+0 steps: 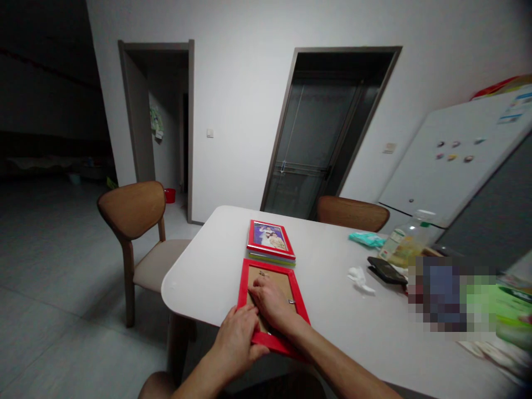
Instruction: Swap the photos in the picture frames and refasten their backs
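A red picture frame [300, 296] lies back side up at the table's near edge, its brown backing board and small metal clips showing. My left hand [238, 337] grips the frame's lower left corner, thumb along the near edge. Over the backing board, my right hand [268, 299] has its fingers bent together near the left inner edge; whether anything is between them is hidden. Just beyond lies a stack with a red-framed photo [270, 237] on top, face up, and a yellow-green edge under it.
On the white table [328, 332] to the right are a crumpled tissue [361, 281], a black phone-like object [387, 271], a teal packet [367, 239] and a large clear bottle [405, 241]. Wooden chairs stand at the left [135, 213] and the far side [353, 213].
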A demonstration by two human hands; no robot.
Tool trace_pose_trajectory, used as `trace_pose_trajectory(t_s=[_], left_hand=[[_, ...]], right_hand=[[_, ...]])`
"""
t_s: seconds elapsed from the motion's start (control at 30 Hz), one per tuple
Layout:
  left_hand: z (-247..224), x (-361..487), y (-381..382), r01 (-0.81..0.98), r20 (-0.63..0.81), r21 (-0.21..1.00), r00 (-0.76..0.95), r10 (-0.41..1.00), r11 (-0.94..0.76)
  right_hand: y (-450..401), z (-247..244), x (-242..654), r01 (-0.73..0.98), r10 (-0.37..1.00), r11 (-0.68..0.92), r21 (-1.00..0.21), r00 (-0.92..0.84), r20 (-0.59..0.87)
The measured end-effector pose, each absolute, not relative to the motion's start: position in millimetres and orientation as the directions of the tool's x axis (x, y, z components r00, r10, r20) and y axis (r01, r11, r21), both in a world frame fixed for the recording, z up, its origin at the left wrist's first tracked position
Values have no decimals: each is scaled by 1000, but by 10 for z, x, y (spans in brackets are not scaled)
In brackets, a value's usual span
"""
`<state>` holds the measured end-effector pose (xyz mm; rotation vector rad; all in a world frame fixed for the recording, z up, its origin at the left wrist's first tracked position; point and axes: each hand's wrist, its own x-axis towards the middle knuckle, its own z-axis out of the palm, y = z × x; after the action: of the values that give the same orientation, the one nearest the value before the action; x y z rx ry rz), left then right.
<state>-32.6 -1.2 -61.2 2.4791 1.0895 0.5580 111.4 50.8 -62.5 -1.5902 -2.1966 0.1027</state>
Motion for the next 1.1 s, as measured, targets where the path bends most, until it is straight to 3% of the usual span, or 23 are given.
trace_pose_trajectory(t_s=[0.2, 0.37, 0.63, 0.9, 1.1], left_hand=[[-605, -321, -27, 607, 217, 498, 605, 766, -620], [-588, -325, -29, 612, 214, 502, 597, 773, -611], [-536, -306, -67, 636, 164, 491, 603, 780, -595], [-532, -306, -114, 659, 151, 476, 591, 792, -582], [-586, -59, -115, 610, 200, 404, 668, 717, -682]], right_hand=[[558, -618, 1247, 882, 924, 345, -321, -259, 281], [783, -611, 1446, 909, 956, 118, -400, 5, 294], [1098, -714, 1524, 831, 965, -122, -543, 227, 131], [1108, -688, 1585, 674, 943, -102, -732, 299, 145], [880, -563, 1811, 541, 909, 2, -841, 349, 226]])
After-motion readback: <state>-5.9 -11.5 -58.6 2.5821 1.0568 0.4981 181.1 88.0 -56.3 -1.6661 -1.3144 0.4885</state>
